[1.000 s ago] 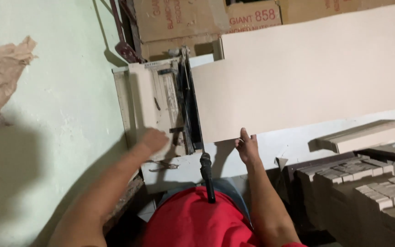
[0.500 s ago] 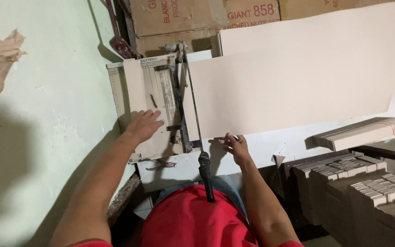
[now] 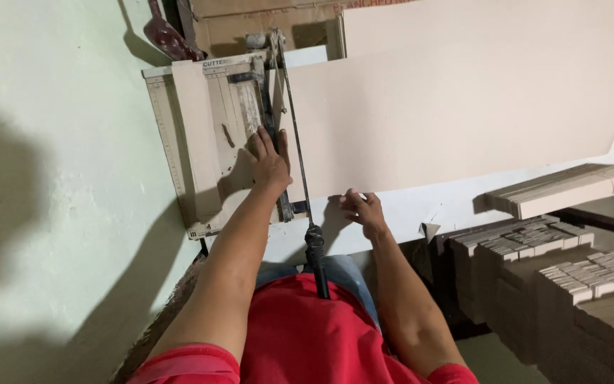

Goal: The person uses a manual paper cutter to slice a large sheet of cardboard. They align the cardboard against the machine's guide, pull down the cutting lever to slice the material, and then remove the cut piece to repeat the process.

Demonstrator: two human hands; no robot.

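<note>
My left hand point(image 3: 268, 162) presses flat on the cutter bed point(image 3: 211, 135), upper centre; my right hand point(image 3: 364, 211) pinches the big cardboard sheet point(image 3: 456, 114), whose long axis stretches rightward (blade arm point(image 3: 294, 142) between them).

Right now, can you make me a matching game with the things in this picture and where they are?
Things:
1. left hand
2. right hand
3. black cutter handle
4. stack of cut strips

Places:
A. at the near edge of the big tan sheet
B. far right, beside the sheet
C. flat on the cutter bed, by the blade arm
D. sticking out toward the red shirt, between the arms

Pairs: 1-C, 2-A, 3-D, 4-B
</note>
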